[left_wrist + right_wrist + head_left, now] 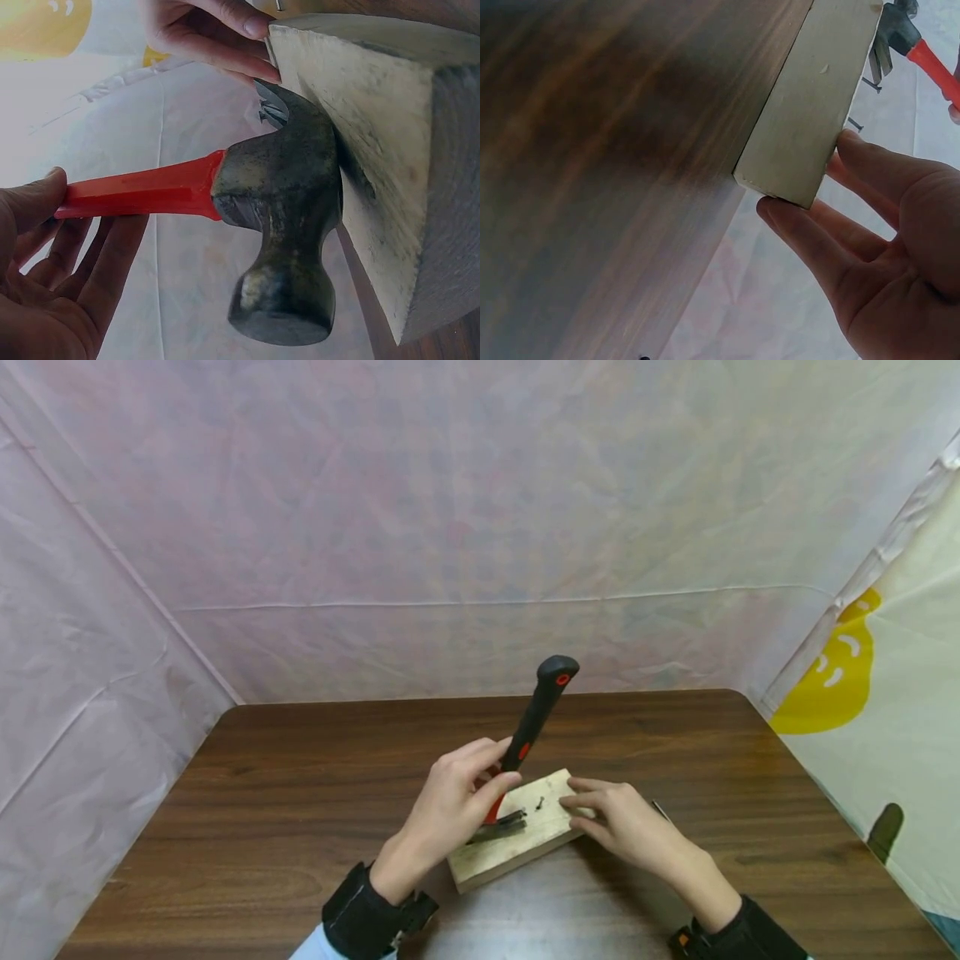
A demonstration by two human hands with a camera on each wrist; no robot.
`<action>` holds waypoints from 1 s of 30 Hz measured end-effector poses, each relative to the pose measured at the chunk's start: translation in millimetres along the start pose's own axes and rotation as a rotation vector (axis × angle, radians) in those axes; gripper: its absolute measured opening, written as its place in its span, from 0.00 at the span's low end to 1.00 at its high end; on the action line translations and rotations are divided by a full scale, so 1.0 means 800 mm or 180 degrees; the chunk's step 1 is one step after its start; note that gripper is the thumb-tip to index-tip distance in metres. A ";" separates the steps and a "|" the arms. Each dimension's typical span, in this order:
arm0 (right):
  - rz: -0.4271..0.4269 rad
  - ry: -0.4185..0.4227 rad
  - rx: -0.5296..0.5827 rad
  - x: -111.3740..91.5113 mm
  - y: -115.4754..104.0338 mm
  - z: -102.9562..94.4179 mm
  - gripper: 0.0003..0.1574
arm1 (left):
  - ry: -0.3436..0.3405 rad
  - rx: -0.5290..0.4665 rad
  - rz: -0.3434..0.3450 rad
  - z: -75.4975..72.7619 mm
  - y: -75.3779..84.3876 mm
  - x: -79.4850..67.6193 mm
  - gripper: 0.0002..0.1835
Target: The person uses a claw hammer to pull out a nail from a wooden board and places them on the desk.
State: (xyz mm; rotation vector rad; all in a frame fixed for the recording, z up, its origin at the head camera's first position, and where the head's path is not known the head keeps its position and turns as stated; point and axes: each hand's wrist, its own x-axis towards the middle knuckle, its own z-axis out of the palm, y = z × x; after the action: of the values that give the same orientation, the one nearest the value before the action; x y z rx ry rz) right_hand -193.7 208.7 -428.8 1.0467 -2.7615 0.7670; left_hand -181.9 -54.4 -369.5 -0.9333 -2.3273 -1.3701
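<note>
A claw hammer (531, 727) with a black grip and red shaft stands handle up, its dark steel head (281, 202) against a pale wooden block (480, 864). My left hand (450, 793) holds the lower shaft between thumb and fingers. The claw lies right at a nail (871, 85) that sticks out of the block; a second nail (540, 803) stands out closer to the right hand. At the block's right end my right hand (622, 822) grips the corner, with fingertips (847, 142) on the nailed face and others on the end face.
The block lies on a brown wooden table (300, 793). A thin metal piece (660, 810) shows just behind the right hand. Pale cloth walls (450, 527) rise along the table's back and sides, with a yellow print (832, 685) at the right.
</note>
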 end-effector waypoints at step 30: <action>0.0014 0.0018 -0.0003 0.001 -0.002 -0.001 0.16 | 0.0047 0.0158 0.0035 0.006 -0.001 0.011 0.21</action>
State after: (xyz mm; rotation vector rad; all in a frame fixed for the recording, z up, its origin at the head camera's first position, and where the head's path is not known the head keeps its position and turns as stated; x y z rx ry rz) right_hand -193.2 207.9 -427.4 1.0369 -2.7603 0.7680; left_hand -188.6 -46.9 -367.8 -0.9171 -2.3308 -1.3043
